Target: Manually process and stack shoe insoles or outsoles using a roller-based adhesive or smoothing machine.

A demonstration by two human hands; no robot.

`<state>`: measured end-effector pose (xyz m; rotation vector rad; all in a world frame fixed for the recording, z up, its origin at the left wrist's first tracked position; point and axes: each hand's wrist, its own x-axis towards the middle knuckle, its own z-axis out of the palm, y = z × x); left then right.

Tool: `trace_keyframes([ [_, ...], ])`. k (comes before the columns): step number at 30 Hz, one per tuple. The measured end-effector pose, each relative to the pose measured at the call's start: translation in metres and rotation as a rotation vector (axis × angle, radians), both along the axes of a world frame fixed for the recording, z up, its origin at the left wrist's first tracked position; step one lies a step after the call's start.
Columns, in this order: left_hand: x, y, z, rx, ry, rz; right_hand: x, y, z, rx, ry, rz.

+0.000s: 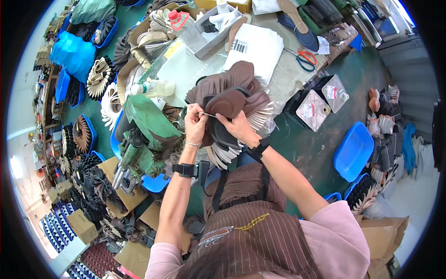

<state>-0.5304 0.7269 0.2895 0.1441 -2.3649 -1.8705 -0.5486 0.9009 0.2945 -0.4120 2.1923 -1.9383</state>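
Observation:
Before me is a fanned bundle of dark brown shoe insoles (225, 103), with pale-edged pieces (226, 155) spreading out below. A thin pale cord (209, 114) runs taut across the near edge of the top insole. My left hand (194, 124) is closed, pinching the cord's left end at the bundle's left side. On the right, my right hand (236, 126) is closed too, its thumb and forefinger at the cord's other end, against the insole's edge. The lower fingers of the right hand are partly hidden.
Behind the bundle, a worktable holds white printed bags (254, 52), orange-handled scissors (305, 60), a red-capped bottle (182, 23) and a clear bottle (153, 88). A green machine (147, 149) stands close at left. Metal cans (310, 110) and a blue basin (354, 151) are at right.

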Motion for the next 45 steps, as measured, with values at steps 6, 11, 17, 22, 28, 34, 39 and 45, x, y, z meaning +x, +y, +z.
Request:
trace_keyframes([
  [6, -0.006, 0.025, 0.024, 0.138, -0.095, 0.047, -0.003, -0.005, -0.039, 0.032, -0.247, 0.045],
  [11, -0.003, 0.013, 0.015, -0.047, -0.153, 0.073, -0.006, -0.001, -0.013, -0.129, -0.537, 0.167],
  [17, -0.001, 0.0, -0.006, -0.539, -0.28, 0.173, 0.01, 0.011, 0.02, 0.171, -0.124, 0.162],
  [22, -0.006, 0.003, 0.0, -0.483, -0.754, -0.226, 0.056, 0.035, 0.03, 0.144, -0.024, -0.309],
  [28, 0.0, 0.001, -0.002, -0.447, -0.537, -0.125, 0.062, 0.095, -0.051, -0.208, -0.83, -0.577],
  [34, 0.055, -0.005, 0.088, -0.205, -0.396, 0.064, 0.076, 0.088, 0.005, -0.528, -0.966, -0.19],
  [39, 0.157, -0.032, 0.168, -0.19, -0.166, 0.105, 0.111, 0.043, 0.063, -0.333, -0.761, 0.165],
  [45, 0.334, -0.094, 0.202, -0.138, 0.022, 0.364, 0.194, -0.032, 0.098, 0.01, -0.227, 0.545],
])
